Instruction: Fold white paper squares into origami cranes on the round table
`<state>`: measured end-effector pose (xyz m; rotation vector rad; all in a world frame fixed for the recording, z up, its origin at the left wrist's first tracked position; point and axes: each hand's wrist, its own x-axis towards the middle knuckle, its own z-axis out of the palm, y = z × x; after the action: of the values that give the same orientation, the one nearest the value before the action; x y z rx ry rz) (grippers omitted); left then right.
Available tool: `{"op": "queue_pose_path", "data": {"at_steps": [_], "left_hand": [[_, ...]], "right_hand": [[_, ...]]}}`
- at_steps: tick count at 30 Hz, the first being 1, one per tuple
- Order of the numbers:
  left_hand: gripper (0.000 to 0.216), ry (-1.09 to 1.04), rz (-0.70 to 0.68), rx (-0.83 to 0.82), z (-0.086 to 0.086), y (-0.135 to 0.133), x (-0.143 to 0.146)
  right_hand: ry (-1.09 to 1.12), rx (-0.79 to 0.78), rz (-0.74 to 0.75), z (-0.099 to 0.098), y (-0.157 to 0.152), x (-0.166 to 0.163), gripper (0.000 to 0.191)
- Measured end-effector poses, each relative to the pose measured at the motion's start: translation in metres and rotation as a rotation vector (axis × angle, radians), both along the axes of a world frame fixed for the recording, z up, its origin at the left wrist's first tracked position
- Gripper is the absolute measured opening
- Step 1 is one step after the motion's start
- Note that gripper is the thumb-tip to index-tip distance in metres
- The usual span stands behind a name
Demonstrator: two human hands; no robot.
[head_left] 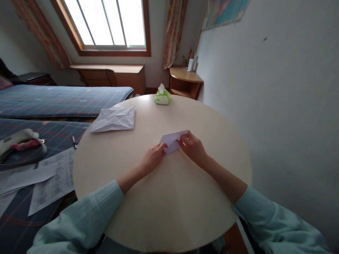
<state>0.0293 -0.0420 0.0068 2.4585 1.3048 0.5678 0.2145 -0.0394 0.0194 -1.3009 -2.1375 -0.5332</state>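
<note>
A small folded piece of white paper (173, 139) lies near the middle of a round beige table (164, 197). My left hand (153, 158) pinches its near left corner with curled fingers. My right hand (192, 146) holds the right edge, fingertips closed on the paper. Both forearms in pale green sleeves reach in from the bottom of the view.
A creased, unfolded white sheet (113, 119) lies at the table's far left. A green tissue pack (162, 96) stands at the far edge. A bed with printed papers (50, 180) and a pen (74, 141) is to the left, a wall to the right.
</note>
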Motion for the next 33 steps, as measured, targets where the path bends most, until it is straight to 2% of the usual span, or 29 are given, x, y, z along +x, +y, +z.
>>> {"op": "queue_pose_path", "data": {"at_steps": [3,11,17,22,24,26,27,30,33], "left_hand": [[0.023,0.051,-0.038,0.037,0.000,0.000,0.001],[0.026,0.288,-0.253,0.203,-0.001,-0.002,-0.003],[0.023,0.373,-0.297,0.268,0.005,-0.010,0.004],[0.024,0.483,-0.363,0.395,0.008,-0.015,0.007],[0.026,0.513,-0.381,0.444,0.008,-0.015,0.006],[0.025,0.523,-0.394,0.475,0.007,-0.015,0.006],[0.024,0.526,-0.400,0.485,0.007,-0.015,0.005],[0.023,0.547,-0.420,0.511,0.007,-0.015,0.005],[0.025,0.578,-0.421,0.540,0.007,-0.015,0.006]], "right_hand": [[-0.032,-0.035,-0.009,-0.001,0.001,-0.001,0.015],[-0.061,-0.068,-0.012,-0.002,0.001,-0.002,0.013],[-0.024,-0.079,0.026,-0.005,0.001,-0.002,0.017],[0.113,-0.096,0.189,0.004,-0.001,0.006,0.040],[0.239,-0.108,0.208,0.004,-0.001,0.008,0.058],[0.379,-0.159,0.169,-0.004,0.002,0.008,0.083],[0.403,-0.213,0.150,-0.010,0.003,0.007,0.089],[0.324,-0.357,0.080,-0.032,0.009,0.003,0.086],[0.256,-0.366,0.049,-0.045,0.016,0.004,0.073]]}}
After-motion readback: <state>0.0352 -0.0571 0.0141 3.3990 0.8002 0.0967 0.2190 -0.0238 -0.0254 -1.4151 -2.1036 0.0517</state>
